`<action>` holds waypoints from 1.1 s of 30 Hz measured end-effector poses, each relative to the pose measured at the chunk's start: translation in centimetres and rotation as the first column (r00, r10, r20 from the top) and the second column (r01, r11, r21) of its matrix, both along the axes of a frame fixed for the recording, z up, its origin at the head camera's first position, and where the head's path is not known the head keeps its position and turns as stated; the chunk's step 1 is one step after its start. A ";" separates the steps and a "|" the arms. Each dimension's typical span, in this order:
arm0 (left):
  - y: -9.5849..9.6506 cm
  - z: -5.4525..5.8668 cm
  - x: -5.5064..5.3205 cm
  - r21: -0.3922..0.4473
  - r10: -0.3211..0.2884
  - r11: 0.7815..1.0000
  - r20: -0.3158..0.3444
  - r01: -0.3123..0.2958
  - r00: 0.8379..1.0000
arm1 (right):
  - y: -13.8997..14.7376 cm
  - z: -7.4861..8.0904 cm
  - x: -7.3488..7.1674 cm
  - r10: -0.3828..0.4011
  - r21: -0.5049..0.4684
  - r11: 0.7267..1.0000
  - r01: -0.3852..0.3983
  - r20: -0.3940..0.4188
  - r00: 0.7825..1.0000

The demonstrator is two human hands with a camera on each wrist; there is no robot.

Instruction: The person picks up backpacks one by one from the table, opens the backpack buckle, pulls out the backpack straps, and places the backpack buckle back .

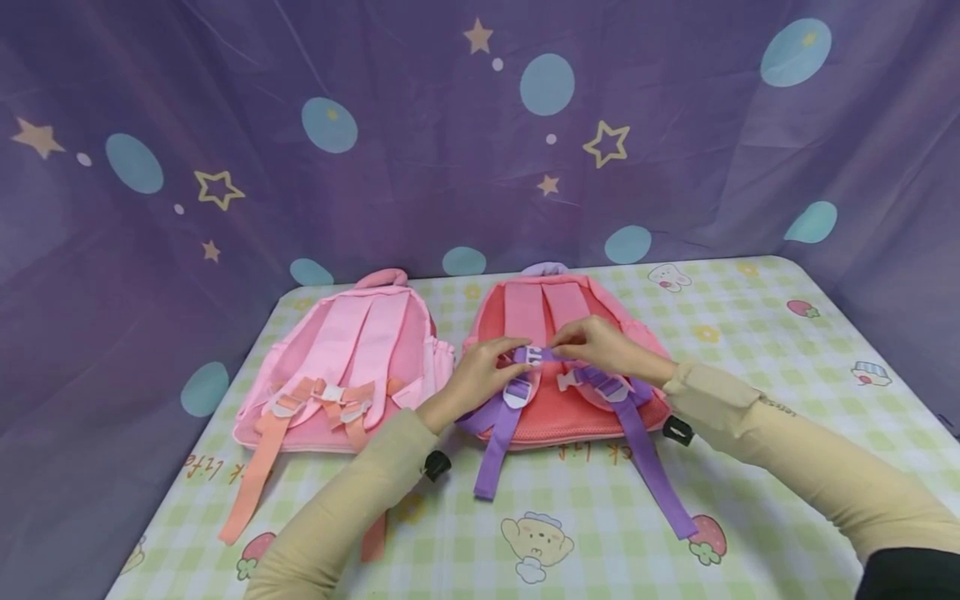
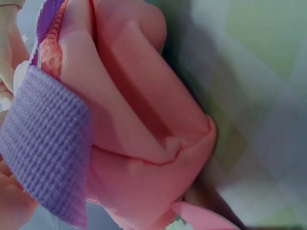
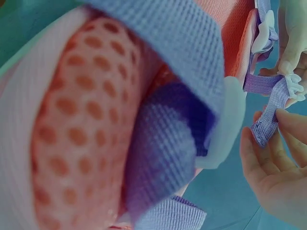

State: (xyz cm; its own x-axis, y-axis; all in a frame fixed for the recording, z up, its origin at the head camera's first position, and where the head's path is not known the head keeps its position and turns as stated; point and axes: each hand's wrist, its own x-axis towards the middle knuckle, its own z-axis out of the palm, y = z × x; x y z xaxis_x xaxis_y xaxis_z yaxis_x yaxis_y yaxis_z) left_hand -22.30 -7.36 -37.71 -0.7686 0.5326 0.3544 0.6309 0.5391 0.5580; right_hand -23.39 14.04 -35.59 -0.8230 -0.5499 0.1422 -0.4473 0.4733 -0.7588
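Observation:
A coral-pink backpack [image 1: 551, 417] lies with its shoulder straps upward on the right half of the table. Above its back panel my left hand [image 1: 483, 367] pinches a white plastic buckle piece [image 1: 534, 356] on purple webbing. My right hand [image 1: 600, 346] pinches the short purple strap [image 3: 265, 127] that runs through this buckle, fingers close to its loose end in the right wrist view. Just below, another white buckle piece [image 1: 567, 381] sticks out from the right shoulder strap. In the left wrist view, wide purple webbing [image 2: 48, 143] covers part of the bag's pink side.
A light pink backpack [image 1: 341, 333] with orange straps [image 1: 258, 475] lies on the left. Long purple strap tails [image 1: 652, 475] hang toward the front over the green checked tablecloth [image 1: 450, 542]. A purple curtain [image 1: 420, 167] stands behind the table.

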 end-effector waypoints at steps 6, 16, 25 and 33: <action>0.0 -0.1 0.0 0.008 -0.004 1.000 0.004 0.004 1.000 | -0.3 0.0 0.0 0.001 0.001 1.000 -0.001 0.009 1.000; 0.1 -0.1 0.1 -0.009 -0.003 1.000 0.008 0.004 1.000 | -0.6 -0.1 -0.1 0.006 0.008 1.000 -0.006 0.010 1.000; 0.0 -0.2 0.1 -0.026 0.007 1.000 0.017 -0.006 1.000 | -0.5 -0.1 0.1 0.004 -0.003 1.000 -0.004 0.033 0.999; 0.0 -0.3 0.0 -0.010 0.006 1.000 -0.008 -0.006 1.000 | 0.3 -0.2 0.1 -0.029 -0.006 1.000 0.029 0.025 0.999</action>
